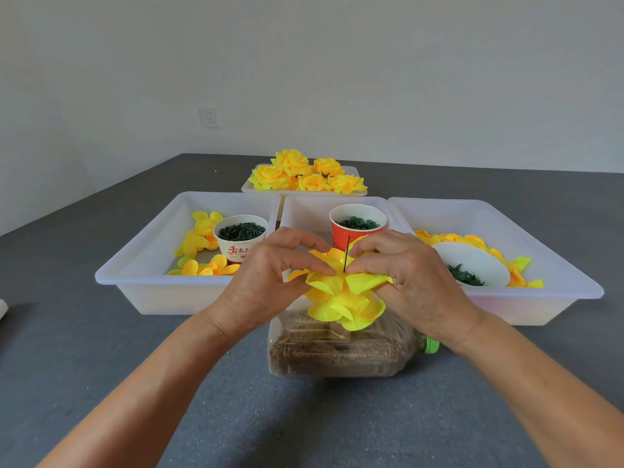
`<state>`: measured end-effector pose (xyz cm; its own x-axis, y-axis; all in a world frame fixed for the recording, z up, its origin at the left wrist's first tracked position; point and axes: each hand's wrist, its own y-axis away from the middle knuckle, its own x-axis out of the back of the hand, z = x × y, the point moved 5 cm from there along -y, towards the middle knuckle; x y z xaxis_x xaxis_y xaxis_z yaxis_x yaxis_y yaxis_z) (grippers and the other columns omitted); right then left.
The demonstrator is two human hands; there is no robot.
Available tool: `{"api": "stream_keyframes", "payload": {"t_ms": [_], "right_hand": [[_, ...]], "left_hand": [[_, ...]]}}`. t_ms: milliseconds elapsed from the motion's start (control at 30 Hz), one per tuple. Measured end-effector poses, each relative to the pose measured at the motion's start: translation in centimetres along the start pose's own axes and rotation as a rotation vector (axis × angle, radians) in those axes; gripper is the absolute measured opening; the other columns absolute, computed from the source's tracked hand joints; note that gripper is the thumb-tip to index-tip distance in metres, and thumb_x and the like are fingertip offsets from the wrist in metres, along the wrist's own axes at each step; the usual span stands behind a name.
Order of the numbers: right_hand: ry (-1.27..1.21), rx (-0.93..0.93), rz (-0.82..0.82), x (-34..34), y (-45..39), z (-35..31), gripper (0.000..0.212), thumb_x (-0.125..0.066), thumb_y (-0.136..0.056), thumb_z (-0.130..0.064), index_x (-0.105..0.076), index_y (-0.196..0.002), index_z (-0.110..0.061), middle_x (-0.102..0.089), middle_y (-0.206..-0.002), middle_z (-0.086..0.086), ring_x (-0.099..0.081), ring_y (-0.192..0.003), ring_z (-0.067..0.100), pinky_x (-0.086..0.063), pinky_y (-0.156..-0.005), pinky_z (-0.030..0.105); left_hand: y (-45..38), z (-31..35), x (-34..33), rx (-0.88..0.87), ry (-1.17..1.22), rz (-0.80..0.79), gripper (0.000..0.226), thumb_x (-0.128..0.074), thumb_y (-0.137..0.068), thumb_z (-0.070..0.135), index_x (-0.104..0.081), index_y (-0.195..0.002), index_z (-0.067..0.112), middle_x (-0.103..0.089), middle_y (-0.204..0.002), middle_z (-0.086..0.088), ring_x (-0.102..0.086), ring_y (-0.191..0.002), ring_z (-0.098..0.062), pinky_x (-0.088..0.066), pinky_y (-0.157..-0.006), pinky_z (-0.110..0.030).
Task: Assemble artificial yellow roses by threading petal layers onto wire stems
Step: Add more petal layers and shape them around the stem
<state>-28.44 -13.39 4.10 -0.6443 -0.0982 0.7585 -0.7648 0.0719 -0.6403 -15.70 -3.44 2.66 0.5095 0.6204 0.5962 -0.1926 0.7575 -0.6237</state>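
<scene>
— Where the white wall (337, 62) meets it, what sort of surface is that?

— Dark grey and matte, a table (101, 349) or bench running back to the wall; which one I cannot tell. One white wall socket (209, 117) sits low on the wall, left of centre.

— Any writing?

— Only on the white paper cup (236, 246) in the left tray (141, 265): red characters, partly hidden behind the left hand (266, 282). That cup holds small dark green pieces. The red paper cup (354, 228) in the middle tray (304, 211) holds dark green rings; no print legible on it.

— And the hands?

— Both pinch the top petal layer (341, 282), fingertips nearly meeting at the thin dark wire stem (346, 253) that stands up through its centre. The right hand (412, 278) grips from its side, thumb under the petals. More yellow layers hang below, just above a clear plastic bottle (337, 349) lying on its side, filled with brownish grain, green cap to the right.

— Elsewhere?

— Loose yellow petals (199, 236) in the left tray; a white bowl (472, 261) with green bits in the right tray (540, 251); finished yellow roses (304, 173) heaped in the far tray (248, 189).
</scene>
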Motion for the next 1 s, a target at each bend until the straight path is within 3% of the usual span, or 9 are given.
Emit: {"api": "stream_keyframes", "payload": {"t_ms": [333,500,733,1000], "right_hand": [[-0.007,0.007,-0.041,0.03,-0.04,-0.17,0.024,-0.061,-0.065,-0.002,-0.076,-0.081,-0.009,-0.071,-0.091,0.008,-0.066,-0.087,0.03,-0.051,-0.073,0.04],[-0.023,-0.013,-0.047,-0.07,-0.07,-0.15,0.021,-0.06,-0.066,-0.006,-0.077,-0.08,-0.009,-0.071,-0.088,0.006,-0.066,-0.085,0.028,-0.048,-0.072,0.036],[0.009,0.014,-0.074,0.0,-0.21,-0.49,0.022,-0.057,-0.07,-0.013,-0.076,-0.078,-0.009,-0.071,-0.088,0.006,-0.064,-0.084,0.027,-0.041,-0.072,0.031],[0.018,-0.021,-0.229,-0.75,0.19,0.16,0.028,-0.055,-0.069,-0.013,-0.077,-0.087,-0.015,-0.069,-0.102,0.002,-0.058,-0.096,0.025,-0.034,-0.076,0.031]], "left_hand": [[0.09,0.32,-0.39,-0.094,-0.06,-0.03,0.023,-0.074,-0.07,-0.007,-0.075,-0.088,0.007,-0.071,-0.097,-0.003,-0.06,-0.094,-0.023,-0.05,-0.083,-0.034],[0.1,0.5,-0.26,-0.11,-0.069,-0.036,0.022,-0.074,-0.07,-0.006,-0.075,-0.088,0.007,-0.072,-0.093,-0.001,-0.061,-0.092,-0.019,-0.05,-0.083,-0.026],[0.31,0.66,-0.36,-0.15,-0.128,-0.054,0.022,-0.076,-0.069,-0.003,-0.076,-0.088,0.007,-0.073,-0.093,0.001,-0.062,-0.09,-0.021,-0.052,-0.077,-0.032],[0.81,0.62,-0.52,-0.212,-0.2,-0.122,0.023,-0.072,-0.071,-0.005,-0.076,-0.09,0.008,-0.073,-0.092,0.001,-0.064,-0.088,-0.022,-0.055,-0.072,-0.04]]}}
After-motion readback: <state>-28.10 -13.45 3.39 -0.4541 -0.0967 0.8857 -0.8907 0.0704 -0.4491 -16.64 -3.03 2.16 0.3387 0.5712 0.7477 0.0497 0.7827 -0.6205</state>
